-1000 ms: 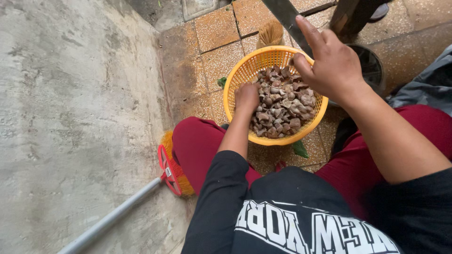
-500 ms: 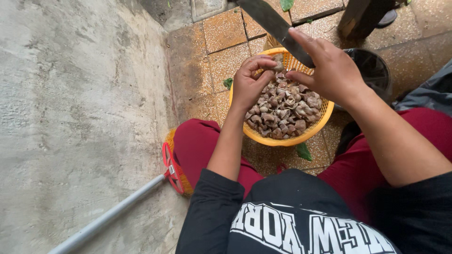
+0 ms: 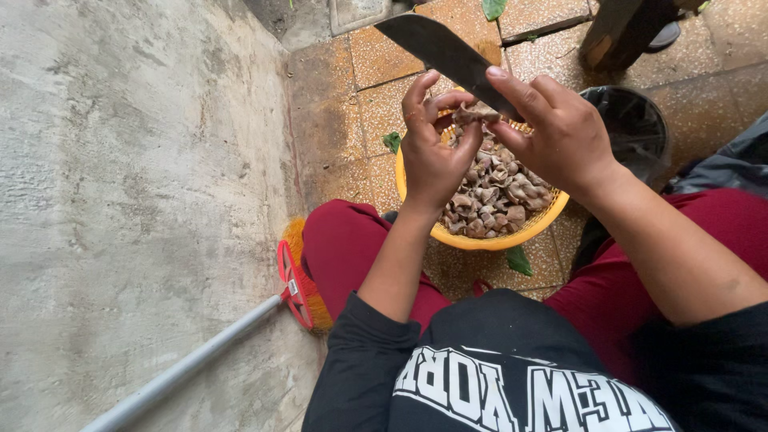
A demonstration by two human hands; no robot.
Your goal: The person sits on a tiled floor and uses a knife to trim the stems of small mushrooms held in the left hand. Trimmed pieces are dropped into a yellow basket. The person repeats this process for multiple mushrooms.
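Two bare hands work above red-trousered knees: the left hand point(image 3: 432, 160) pinches a small brown shell-like piece point(image 3: 472, 114) between thumb and fingertips, while the right hand point(image 3: 560, 132) is closed on a broad dark blade point(image 3: 444, 50) laid against it. Hard and knobbly, probably damp, the piece looks light but slippery, best pinched across its widest part. Below sits a yellow basket point(image 3: 480, 238) heaped with more. A red broom point(image 3: 298, 280) lies beside; farther off, a black bucket point(image 3: 636, 120) stands on tiled floor point(image 3: 352, 120).
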